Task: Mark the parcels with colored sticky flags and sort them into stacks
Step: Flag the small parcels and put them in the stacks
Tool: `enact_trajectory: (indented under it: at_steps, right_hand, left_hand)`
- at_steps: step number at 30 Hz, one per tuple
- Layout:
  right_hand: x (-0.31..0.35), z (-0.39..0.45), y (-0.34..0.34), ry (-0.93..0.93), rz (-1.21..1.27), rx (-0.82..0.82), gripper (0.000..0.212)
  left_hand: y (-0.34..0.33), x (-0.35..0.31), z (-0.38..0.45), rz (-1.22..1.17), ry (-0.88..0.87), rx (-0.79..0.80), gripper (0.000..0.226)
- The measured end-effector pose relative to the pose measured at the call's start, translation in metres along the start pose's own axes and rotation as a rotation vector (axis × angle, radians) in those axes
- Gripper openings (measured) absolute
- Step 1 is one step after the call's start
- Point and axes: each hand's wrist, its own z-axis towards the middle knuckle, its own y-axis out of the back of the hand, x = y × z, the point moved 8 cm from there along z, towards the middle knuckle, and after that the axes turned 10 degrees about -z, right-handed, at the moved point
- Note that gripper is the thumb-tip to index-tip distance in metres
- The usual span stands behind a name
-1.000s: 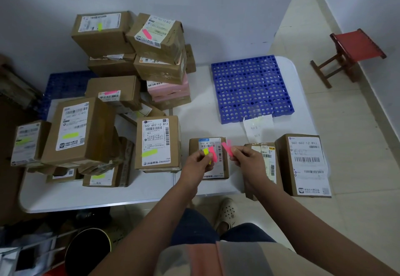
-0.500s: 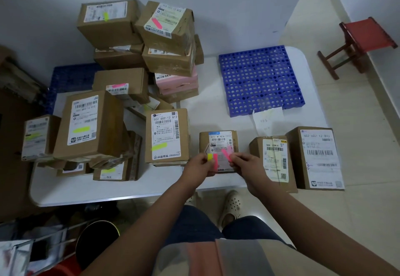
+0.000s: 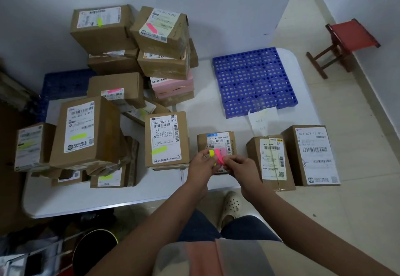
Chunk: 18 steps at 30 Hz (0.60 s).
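My left hand [image 3: 202, 162] grips a small pad of sticky flags [image 3: 216, 155] with yellow and pink strips showing. My right hand [image 3: 239, 166] pinches a pink flag at the pad's right edge. Both hands hover over a small brown parcel [image 3: 218, 140] with a white label, near the table's front edge. To its right stand two unflagged parcels, one narrow [image 3: 270, 161] and one larger [image 3: 313, 155]. To its left sits a parcel with a yellow flag [image 3: 166, 140]. Stacks of flagged parcels [image 3: 91, 130] fill the table's left and back.
A blue perforated plastic pallet [image 3: 253, 81] lies at the back right of the white table [image 3: 104, 197], with a paper note [image 3: 263, 121] at its front edge. A red stool [image 3: 344, 42] stands on the tiled floor to the right. Clutter lies under the table's left.
My right hand has brought the pink flag back against the pad in my left hand; a second ago it was held apart to the right. The view has shifted slightly.
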Motion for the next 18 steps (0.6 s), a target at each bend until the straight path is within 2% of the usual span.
enact_trajectory:
  at_steps: [5, 10, 14, 18]
  right_hand:
    - [0.0053, -0.0002, 0.0021, 0.046, -0.033, -0.062, 0.007]
    - [0.0091, -0.0001, 0.0067, 0.064, -0.040, -0.118, 0.007]
    - [0.0072, 0.0017, 0.0075, 0.065, -0.061, -0.132, 0.014]
    - [0.0066, 0.0040, 0.0098, 0.068, -0.084, -0.147, 0.017]
  left_hand:
    - [-0.0053, 0.0047, -0.0014, -0.021, 0.033, 0.056, 0.023]
    - [-0.0063, 0.0064, -0.0008, -0.020, 0.047, 0.033, 0.024]
    - [-0.0095, 0.0049, -0.0057, -0.044, 0.050, 0.023, 0.014]
    - [-0.0088, 0.0073, -0.0033, -0.078, 0.052, 0.004, 0.013]
